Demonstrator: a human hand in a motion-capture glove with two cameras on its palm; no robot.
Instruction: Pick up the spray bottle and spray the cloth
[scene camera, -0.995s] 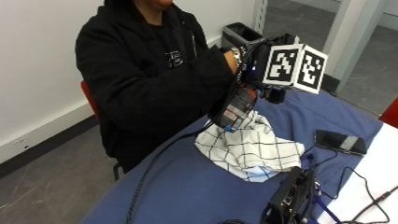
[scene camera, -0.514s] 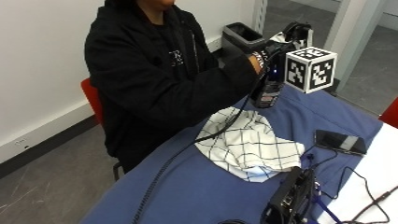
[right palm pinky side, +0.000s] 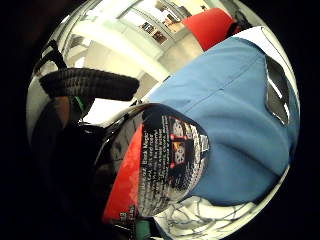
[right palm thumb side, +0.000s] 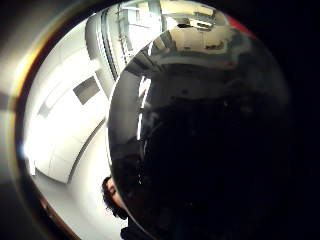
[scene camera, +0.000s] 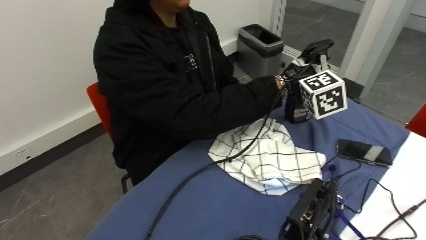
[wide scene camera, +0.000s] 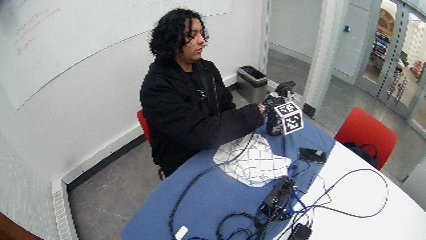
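A dark spray bottle with a black trigger head stands upright at the table's edge, just beyond the cloth; I cannot tell if its base touches the table. My gloved right hand grips its body, fingers curled round it. The white checked cloth lies crumpled on the blue tabletop, on the near side of the bottle. In the little finger side palm view the bottle's red and black label sits close to the palm, with the cloth below it. The bottle fills the thumb side palm view.
A black phone lies on the blue table cover right of the cloth. A black device with cables sits near the front edge. A grey bin stands on the floor behind, and a red chair is at the far side.
The hand has carried the bottle from a tilt above the cloth, away past its far edge, and turned it upright. The cloth has not moved.
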